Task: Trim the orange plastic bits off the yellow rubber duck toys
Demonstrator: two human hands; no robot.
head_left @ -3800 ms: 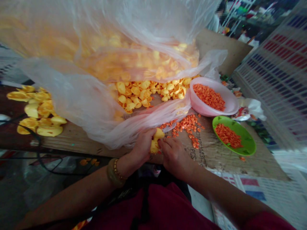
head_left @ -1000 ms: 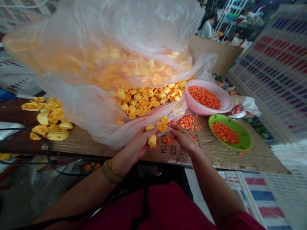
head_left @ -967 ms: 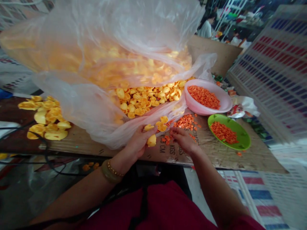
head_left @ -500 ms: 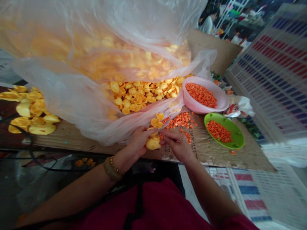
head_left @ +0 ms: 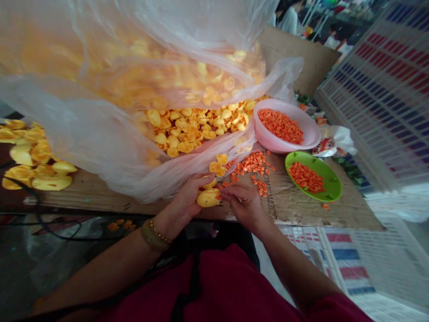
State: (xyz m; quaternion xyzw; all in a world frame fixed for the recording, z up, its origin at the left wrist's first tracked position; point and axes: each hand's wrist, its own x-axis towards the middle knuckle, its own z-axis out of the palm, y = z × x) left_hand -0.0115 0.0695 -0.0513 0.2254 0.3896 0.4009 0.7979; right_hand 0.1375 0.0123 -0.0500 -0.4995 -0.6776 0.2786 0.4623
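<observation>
My left hand (head_left: 188, 195) is closed around a yellow plastic duck head (head_left: 208, 198) with a small dark eye dot. A reddish-orange bit shows at its front edge, facing my right hand. My right hand (head_left: 244, 206) has thumb and fingers pinched together beside that edge; what is between the fingertips is too small to make out. Just beyond the hands lies a loose pile of small orange pieces (head_left: 254, 163) on the cardboard. A yellow open shell piece (head_left: 218, 165) sits right above my left fingertips.
A large clear plastic bag (head_left: 110, 147) full of yellow shells (head_left: 187, 129) fills the back. More yellow shells (head_left: 40, 156) lie at left. A pink bowl (head_left: 268, 142) and a green plate (head_left: 330, 190) hold orange pieces. White plastic crates (head_left: 378, 80) stand at right; people are far back.
The duck head has shifted slightly left and tilted, and its front now shows the reddish-orange bit. My right fingertips have come slightly away from it. The whole view has shifted a little.
</observation>
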